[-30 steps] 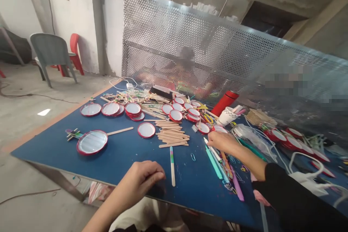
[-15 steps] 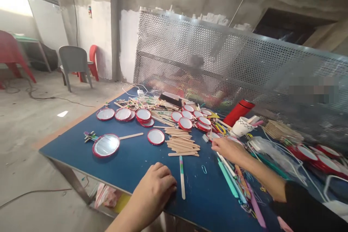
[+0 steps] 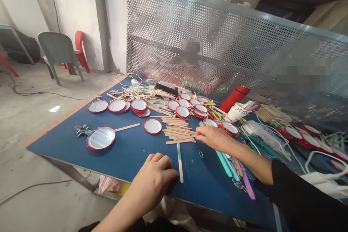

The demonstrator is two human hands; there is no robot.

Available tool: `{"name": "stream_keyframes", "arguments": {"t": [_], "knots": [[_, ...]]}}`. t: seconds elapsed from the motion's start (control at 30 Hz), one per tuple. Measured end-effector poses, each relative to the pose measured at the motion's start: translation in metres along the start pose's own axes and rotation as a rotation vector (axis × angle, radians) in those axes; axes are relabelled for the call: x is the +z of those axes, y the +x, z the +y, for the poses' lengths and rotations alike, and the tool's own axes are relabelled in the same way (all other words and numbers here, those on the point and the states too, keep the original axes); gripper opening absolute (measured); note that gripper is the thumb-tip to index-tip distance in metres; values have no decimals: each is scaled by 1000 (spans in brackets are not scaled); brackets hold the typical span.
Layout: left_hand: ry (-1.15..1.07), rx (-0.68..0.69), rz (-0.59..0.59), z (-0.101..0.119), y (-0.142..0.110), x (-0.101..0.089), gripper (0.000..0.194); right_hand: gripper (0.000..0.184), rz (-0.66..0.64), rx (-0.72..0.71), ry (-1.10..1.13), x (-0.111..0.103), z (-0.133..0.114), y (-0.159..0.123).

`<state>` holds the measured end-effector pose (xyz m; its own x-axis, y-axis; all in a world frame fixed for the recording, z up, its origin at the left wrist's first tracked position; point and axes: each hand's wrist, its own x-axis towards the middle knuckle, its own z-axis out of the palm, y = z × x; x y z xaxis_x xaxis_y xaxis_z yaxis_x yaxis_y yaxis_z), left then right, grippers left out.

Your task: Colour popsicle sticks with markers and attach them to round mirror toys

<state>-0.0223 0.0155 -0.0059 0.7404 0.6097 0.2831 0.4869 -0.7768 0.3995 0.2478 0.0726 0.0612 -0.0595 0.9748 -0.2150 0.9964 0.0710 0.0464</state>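
Blue tabletop, right hand newly at the wooden craft sticks

Beyond the far edge of the tabletop stands a perforated metal screen, the largest thing around the work. To the left lies a big red-rimmed disc, with a stick jutting from either side; a smaller red-rimmed disc lies between it and the pile.

Hands come next. A second ago the right hand is over the pens; now it is at the right end of the plain wooden craft sticks, just above the pens. That puts the loose sticks, rather than the pens, within its reach, and I judge the work is turning to them. Its thumb and forefinger are together at the end of one stick; I cannot tell whether they grip it. The left hand rests at the near edge, fingers bent and close together, the palm hidden, so whether it holds anything cannot be told. It is nearer the painted stick than a second ago.

That stick lies in front of the pile, green-banded toward its far end, in the same place as before. Smallest is a paper clip, to its right.
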Motion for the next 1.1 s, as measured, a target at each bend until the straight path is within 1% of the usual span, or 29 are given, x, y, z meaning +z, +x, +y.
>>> {"name": "stream_keyframes", "arguments": {"t": [0.13,0.27,0.37,0.43,0.5,0.67,0.9,1.1], "knots": [[5,1,-10,0,0,-1,27,17,-83,-182,86,3,-19,-12],[0,7,-7,0,1,-1,27,35,-97,-373,189,10,-32,-17],[-16,7,-9,-1,1,-1,28,46,-77,-451,221,15,-35,-15],[-23,10,-5,-1,0,-1,29,47,-76,-480,220,18,-35,-13],[-25,17,11,-2,0,0,30,45,-81,-489,221,19,-36,-12],[-29,22,43,-3,-1,2,30,44,-78,-460,220,19,-37,-15],[-22,1,17,0,0,0,28,43,-86,-449,217,17,-39,-20],[-28,-10,19,-1,0,1,29,43,-93,-429,245,18,-39,-21]]}}
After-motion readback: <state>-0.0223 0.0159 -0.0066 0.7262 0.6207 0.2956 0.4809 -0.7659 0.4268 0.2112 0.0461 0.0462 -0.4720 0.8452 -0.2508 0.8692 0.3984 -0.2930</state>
